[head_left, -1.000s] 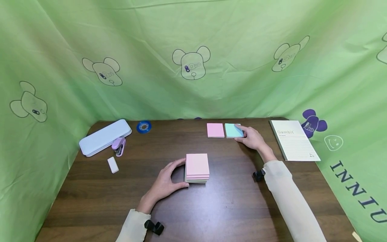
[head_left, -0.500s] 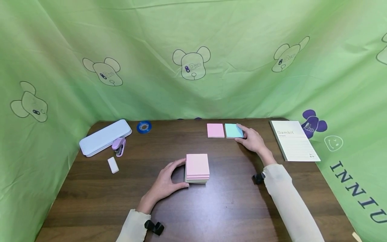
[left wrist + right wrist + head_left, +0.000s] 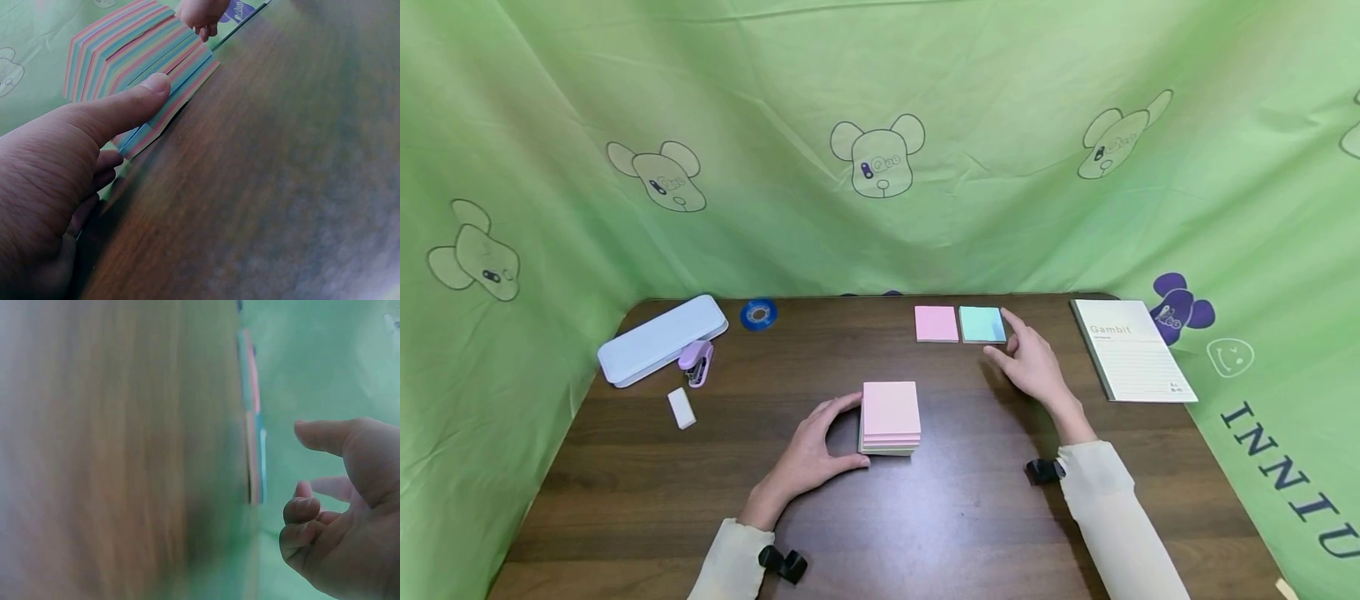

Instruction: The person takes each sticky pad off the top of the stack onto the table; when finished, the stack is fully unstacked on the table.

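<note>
A tall stack of sticky note pads [image 3: 890, 408] stands mid-table, with pink on top. Striped pink, blue and yellow layers show along its side in the left wrist view. My left hand [image 3: 811, 450] holds this stack at its left side, thumb [image 3: 153, 87] along the near face and fingers behind, partly hidden. Farther back, a pink sticky note pad [image 3: 936, 324] and a light blue sticky note pad [image 3: 981, 325] lie side by side. Just right of the blue one is my right hand [image 3: 1033, 362], thumb and index finger spread, holding nothing.
At the back left lie a pale blue pencil case [image 3: 662, 337], a purple stapler [image 3: 696, 362], a white eraser [image 3: 681, 408] and a blue tape roll [image 3: 758, 314]. A white notebook [image 3: 1131, 350] lies at the right edge. Green cloth [image 3: 880, 242] hangs behind the table.
My right hand has let go of the light blue pad and drawn back slightly to the right and nearer. The left hand and the stack stay where they were.
</note>
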Motion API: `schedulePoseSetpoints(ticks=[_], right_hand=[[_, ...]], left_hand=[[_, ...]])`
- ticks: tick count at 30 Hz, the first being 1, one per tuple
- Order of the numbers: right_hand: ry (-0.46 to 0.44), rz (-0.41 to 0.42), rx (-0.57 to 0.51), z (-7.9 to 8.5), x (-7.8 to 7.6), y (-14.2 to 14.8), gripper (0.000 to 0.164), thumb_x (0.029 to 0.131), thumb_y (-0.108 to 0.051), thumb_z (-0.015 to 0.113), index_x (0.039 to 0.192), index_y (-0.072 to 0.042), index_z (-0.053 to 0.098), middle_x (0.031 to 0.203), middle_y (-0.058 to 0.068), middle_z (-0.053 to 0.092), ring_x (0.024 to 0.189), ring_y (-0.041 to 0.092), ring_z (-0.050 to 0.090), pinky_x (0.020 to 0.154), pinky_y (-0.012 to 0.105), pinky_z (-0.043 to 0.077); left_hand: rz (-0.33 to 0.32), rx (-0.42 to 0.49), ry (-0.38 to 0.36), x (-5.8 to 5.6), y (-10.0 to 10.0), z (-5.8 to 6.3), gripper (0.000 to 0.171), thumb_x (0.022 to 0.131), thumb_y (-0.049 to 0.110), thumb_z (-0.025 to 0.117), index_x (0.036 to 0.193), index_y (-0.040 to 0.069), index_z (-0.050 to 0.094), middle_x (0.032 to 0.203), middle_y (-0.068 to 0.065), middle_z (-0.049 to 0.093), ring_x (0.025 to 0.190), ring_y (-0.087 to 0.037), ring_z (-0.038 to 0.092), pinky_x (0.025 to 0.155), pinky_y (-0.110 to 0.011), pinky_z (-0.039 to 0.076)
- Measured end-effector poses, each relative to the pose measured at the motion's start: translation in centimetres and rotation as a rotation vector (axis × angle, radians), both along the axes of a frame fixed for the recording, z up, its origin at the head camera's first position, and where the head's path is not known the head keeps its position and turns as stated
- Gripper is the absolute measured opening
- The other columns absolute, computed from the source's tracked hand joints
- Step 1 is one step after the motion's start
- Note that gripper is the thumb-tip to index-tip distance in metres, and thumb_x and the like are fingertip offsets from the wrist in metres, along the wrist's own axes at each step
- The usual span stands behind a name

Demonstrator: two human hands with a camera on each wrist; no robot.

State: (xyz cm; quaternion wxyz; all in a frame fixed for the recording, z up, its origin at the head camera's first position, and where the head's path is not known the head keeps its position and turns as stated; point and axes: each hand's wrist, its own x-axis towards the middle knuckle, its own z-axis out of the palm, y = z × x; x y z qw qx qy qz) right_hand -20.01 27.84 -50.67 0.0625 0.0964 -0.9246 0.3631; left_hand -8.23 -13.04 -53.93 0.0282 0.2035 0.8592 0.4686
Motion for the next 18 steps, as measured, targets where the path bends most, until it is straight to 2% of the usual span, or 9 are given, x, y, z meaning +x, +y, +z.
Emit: schedulePoseSetpoints(ticks=[4, 7, 10, 13, 18], right_hand=[[0.074, -0.006, -0.055, 0.4, 1.6, -1.3, 0.076, 0.1, -0.032, 0.083, 0.162, -0.002, 0.051, 0.089, 0.007, 0.059, 0.073, 0.021, 0.053, 0.068, 0.035, 0.041], [0.108, 0.013, -0.057, 0.5, 2.6, -2.4, 0.073, 0.099, -0.028, 0.084, 0.161, -0.002, 0.054, 0.088, 0.006, 0.059, 0.071, 0.018, 0.052, 0.067, 0.033, 0.041], [0.091, 0.035, -0.027, 1.5, 3.8, -3.7, 0.07, 0.099, -0.016, 0.083, 0.161, 0.0, 0.053, 0.09, 0.009, 0.061, 0.073, 0.019, 0.054, 0.069, 0.034, 0.045], [0.077, 0.047, -0.028, 2.0, 4.6, -5.0, 0.066, 0.099, -0.013, 0.084, 0.158, -0.001, 0.057, 0.09, 0.008, 0.062, 0.074, 0.016, 0.054, 0.069, 0.031, 0.046], [0.046, 0.13, -0.109, 2.8, 5.8, -7.2, 0.052, 0.098, -0.011, 0.085, 0.147, -0.001, 0.069, 0.087, 0.002, 0.06, 0.074, 0.013, 0.05, 0.067, 0.025, 0.042]], left_hand=[[-0.002, 0.004, -0.003, 0.0, 0.1, -0.1, 0.095, 0.083, 0.03, 0.101, 0.165, 0.025, 0.053, 0.16, 0.005, 0.061, 0.153, -0.025, 0.051, 0.126, -0.058, 0.04], [-0.005, 0.006, -0.003, 0.0, 0.1, -0.1, 0.095, 0.084, 0.03, 0.101, 0.165, 0.026, 0.052, 0.16, 0.006, 0.061, 0.154, -0.024, 0.051, 0.126, -0.058, 0.04], [-0.005, 0.009, -0.002, 0.0, 0.1, -0.1, 0.095, 0.084, 0.03, 0.101, 0.165, 0.026, 0.052, 0.16, 0.006, 0.061, 0.153, -0.024, 0.051, 0.126, -0.058, 0.04], [-0.005, 0.012, -0.001, 0.0, 0.1, -0.1, 0.094, 0.084, 0.031, 0.101, 0.165, 0.026, 0.052, 0.159, 0.007, 0.061, 0.152, -0.023, 0.052, 0.125, -0.057, 0.041], [-0.002, 0.013, -0.004, 0.1, 0.0, 0.0, 0.092, 0.086, 0.033, 0.1, 0.165, 0.027, 0.053, 0.159, 0.007, 0.062, 0.152, -0.024, 0.052, 0.125, -0.058, 0.04]])
